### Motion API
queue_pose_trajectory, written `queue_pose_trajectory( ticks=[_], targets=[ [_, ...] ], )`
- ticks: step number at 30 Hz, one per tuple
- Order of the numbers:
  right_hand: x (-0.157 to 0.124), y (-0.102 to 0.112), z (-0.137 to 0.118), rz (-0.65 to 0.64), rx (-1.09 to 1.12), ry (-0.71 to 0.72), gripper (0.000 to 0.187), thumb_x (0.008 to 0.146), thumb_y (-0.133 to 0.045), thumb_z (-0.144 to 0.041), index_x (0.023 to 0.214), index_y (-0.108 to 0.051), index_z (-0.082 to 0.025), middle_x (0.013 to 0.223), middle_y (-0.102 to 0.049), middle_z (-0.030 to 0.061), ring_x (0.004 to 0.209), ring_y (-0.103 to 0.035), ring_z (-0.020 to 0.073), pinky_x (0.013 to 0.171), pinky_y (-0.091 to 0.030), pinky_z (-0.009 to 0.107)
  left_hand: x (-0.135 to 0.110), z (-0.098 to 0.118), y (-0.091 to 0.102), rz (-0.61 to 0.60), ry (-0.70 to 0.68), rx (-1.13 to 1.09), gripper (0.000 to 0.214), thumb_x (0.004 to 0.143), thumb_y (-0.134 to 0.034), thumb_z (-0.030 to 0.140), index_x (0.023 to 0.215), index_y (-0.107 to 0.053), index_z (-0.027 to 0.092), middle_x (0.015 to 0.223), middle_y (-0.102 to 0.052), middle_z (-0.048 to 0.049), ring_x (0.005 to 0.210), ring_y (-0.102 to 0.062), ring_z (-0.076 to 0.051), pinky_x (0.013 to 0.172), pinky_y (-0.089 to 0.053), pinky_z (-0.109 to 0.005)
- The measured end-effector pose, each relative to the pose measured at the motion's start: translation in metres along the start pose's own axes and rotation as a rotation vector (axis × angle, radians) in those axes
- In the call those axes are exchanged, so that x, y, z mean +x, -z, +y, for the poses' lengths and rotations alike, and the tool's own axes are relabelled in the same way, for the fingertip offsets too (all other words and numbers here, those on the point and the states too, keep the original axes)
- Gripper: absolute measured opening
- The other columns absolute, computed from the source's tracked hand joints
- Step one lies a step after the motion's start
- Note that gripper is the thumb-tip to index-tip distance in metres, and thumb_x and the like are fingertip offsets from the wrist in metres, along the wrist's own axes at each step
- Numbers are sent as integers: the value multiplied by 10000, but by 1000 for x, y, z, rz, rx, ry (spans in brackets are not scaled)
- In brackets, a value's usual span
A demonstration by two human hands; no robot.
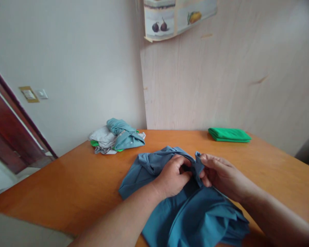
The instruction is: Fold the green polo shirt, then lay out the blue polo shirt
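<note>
Two hands, left and right, show at lower centre. One blue garment lies there. One folded green cloth sits upper right. One clothes heap sits centre left. One table carries everything.

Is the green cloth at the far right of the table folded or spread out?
Folded: the green cloth lies as a flat, neat rectangle with stacked layers at its edge.
</note>
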State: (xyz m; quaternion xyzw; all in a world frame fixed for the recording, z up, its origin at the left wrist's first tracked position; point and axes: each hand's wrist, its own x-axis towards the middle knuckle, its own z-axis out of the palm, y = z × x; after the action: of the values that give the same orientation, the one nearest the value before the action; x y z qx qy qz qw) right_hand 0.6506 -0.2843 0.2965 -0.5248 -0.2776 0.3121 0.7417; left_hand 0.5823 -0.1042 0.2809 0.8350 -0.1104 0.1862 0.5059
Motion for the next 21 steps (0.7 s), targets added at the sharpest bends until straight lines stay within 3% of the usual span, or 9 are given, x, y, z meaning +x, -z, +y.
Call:
queue_pose_trajectory(
  ticks=[4, 7, 12, 18, 21],
  targets=[
    [4, 1, -1, 112, 19, 3, 234, 887, -662, -417, 814, -599, -203, 680, -684, 13, 504, -600, 129, 470, -409, 233, 2, -2, 3, -50, 73, -53, 66, 825, -605, 126, 813, -596, 190, 812, -619, 5, 794, -573, -147, 762, -463, -267],
    [5, 3, -2, 179, 7, 9, 229, 867, -670, -419, 818, -592, -210, 667, -678, 1, 496, -594, 132, 474, -423, 239, 3, -1, 4, -30, 116, -107, 47, 854, -598, 157, 882, -612, 192, 860, -651, -3, 834, -596, -155, 802, -477, -280],
    [3, -1, -2, 36, -20, -20, 262, 858, -646, -439, 768, -574, -204, 636, -670, 9, 457, -569, 126, 456, -408, 236, 2, 7, 2, -86, 92, -216, 316, 825, -615, 99, 1121, -637, 205, 1033, -691, -35, 922, -623, -175, 840, -485, -299],
    [1, -4, -2, -60, -1, -67, 200, 845, -628, -381, 771, -589, -199, 593, -675, 3, 402, -564, 120, 428, -416, 216, 1, 4, 3, -102, 83, -134, 139, 808, -649, 120, 931, -649, 185, 913, -659, -19, 846, -588, -165, 792, -468, -291],
    [2, -3, -4, -60, 17, -66, 189, 829, -627, -372, 768, -586, -198, 584, -681, 7, 393, -569, 121, 419, -418, 209, 1, 2, 3, -106, 77, -126, 227, 828, -653, 145, 1050, -633, 190, 981, -666, -32, 863, -591, -171, 797, -471, -302]
  ],
)
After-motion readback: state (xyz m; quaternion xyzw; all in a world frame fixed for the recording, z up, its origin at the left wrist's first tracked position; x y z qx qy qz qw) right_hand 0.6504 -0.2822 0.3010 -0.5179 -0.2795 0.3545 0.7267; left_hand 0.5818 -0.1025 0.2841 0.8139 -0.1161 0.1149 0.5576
